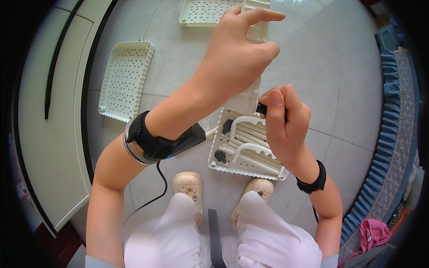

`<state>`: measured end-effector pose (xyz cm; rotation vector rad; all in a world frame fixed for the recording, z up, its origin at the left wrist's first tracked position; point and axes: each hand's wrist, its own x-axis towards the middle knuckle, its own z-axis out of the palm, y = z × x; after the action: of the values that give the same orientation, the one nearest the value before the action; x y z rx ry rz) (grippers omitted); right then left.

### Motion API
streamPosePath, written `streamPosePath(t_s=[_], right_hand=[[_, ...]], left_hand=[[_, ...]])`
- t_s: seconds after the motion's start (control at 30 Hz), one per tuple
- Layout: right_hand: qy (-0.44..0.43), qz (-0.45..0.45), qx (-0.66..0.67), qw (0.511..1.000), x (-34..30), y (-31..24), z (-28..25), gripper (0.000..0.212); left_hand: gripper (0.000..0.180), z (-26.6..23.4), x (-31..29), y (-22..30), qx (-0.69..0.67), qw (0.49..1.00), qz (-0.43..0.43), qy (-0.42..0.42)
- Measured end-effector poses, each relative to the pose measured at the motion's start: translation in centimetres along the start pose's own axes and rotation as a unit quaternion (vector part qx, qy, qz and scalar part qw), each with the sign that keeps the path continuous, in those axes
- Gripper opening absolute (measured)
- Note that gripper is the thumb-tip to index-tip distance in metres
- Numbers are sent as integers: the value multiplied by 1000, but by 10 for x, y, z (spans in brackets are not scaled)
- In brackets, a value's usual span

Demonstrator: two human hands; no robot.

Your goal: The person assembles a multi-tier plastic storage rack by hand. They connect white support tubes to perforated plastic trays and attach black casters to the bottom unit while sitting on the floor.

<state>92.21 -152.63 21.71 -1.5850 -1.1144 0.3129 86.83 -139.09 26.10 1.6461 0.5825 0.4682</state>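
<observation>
A white plastic tray (257, 35) with a scalloped rim is tipped up on its side, partly hidden by my left hand (243, 53). That hand lies over the tray, index finger stretched out and thumb apart from it; the other fingers are hidden. By the tray's lower end, my right hand (288, 118) is closed on a small black part (262, 109), its kind mostly covered by the fingers. Just below is another white tray (250, 172) on the floor, holding several white tubes (252, 154), two curved white handles (243, 149) and black casters (220, 156).
A perforated white tray (125, 80) lies on the tiled floor at left, and another (201, 13) at the far side. A pale cabinet (49, 134) borders the left. Blue ruffled fabric (380, 147) runs along the right, with pink cloth (373, 236) near it.
</observation>
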Motion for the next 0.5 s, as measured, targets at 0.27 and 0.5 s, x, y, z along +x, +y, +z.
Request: streamPosePath(t_s=[0.27, 0.5], right_hand=[[-108, 329, 214, 913, 20, -20, -19, 26], [-135, -136, -31, 981, 11, 4, -32, 23]], left_hand=[[41, 0, 15, -13, 108, 988, 110, 9], [43, 6, 9, 3, 130, 983, 130, -16]])
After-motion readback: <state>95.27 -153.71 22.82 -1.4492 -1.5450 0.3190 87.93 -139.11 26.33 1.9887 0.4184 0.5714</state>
